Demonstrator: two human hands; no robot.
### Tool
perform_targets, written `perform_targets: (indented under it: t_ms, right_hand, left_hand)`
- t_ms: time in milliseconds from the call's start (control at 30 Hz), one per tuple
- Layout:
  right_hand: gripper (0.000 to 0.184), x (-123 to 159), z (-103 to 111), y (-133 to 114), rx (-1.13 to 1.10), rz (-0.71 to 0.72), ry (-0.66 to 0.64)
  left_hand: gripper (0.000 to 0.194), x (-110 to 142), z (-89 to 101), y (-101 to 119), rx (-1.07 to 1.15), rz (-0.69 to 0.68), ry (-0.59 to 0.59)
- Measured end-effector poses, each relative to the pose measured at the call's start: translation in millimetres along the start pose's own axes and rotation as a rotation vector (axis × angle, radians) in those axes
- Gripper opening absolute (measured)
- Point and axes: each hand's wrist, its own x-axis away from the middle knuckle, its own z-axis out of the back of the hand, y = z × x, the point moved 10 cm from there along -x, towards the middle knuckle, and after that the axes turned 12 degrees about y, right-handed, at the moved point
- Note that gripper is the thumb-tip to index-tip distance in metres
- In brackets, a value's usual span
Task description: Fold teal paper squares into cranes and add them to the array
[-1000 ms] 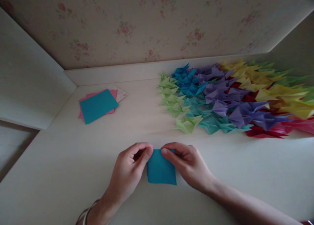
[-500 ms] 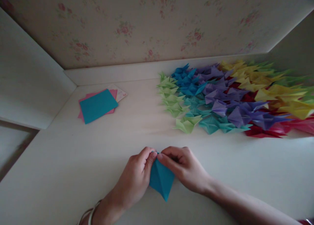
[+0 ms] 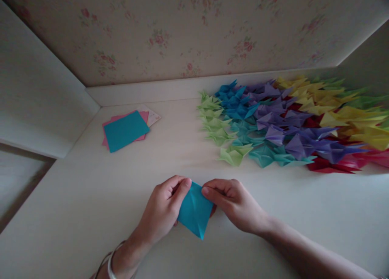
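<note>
A folded blue sheet of origami paper (image 3: 196,210) is held up between my two hands, one corner pointing down toward me and a crease running along its middle. My left hand (image 3: 165,208) pinches its upper left edge, thumb on top near the upper corner. On the upper right edge, my right hand (image 3: 232,204) grips the paper between thumb and forefinger. The back of the paper and some fingertips under it are hidden.
On the white table (image 3: 127,189), a stack of blue and pink paper sheets (image 3: 126,131) lies at the back left. Many folded paper cranes (image 3: 273,123) in several colours fill the back right. A flowered wall (image 3: 182,31) rises behind; a white panel (image 3: 36,76) stands at left.
The thumbs were together at the top corner and have moved apart along the upper edges. The paper now shows a wider face and sits slightly higher. The view has shifted a little.
</note>
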Motion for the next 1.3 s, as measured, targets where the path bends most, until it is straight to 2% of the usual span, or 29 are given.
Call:
perform_targets:
  t_ms: [233,500,633,733,900,967,1133,1300]
  right_hand:
    - [0.038,-9.1,22.0,1.6,-0.134,0.013,0.197]
    - [0.040,-14.7,21.7,-1.3,-0.244,0.018,0.187]
    - [0.036,-17.9,29.3,1.6,-0.324,-0.015,0.233]
    - [0.040,-18.7,34.9,6.8,-0.394,-0.029,0.279]
    - [0.037,-18.1,32.1,11.1,-0.486,-0.043,0.239]
    - [0.038,-17.6,31.3,10.0,-0.505,-0.043,0.224]
    - [0.040,-14.8,34.5,2.8,-0.470,0.006,0.214]
    - [0.041,-4.9,28.9,-16.4,-0.374,0.164,0.087]
  left_hand:
    - [0.036,-4.3,-2.5,5.6,0.151,-0.025,-0.055]
    - [0.045,-10.1,-2.2,3.5,0.346,0.027,-0.042]
    - [0.036,-12.0,8.1,10.3,0.365,-0.050,0.032]
    - [0.029,-8.6,9.8,17.4,0.415,-0.081,0.000]
    - [0.038,0.4,-1.0,22.0,0.444,-0.092,-0.168]
    - [0.040,0.8,-3.3,21.1,0.416,-0.097,-0.185]
    - [0.037,-6.0,4.9,18.8,0.431,-0.084,-0.057]
    - [0.041,-8.9,7.8,16.1,0.549,-0.004,-0.030]
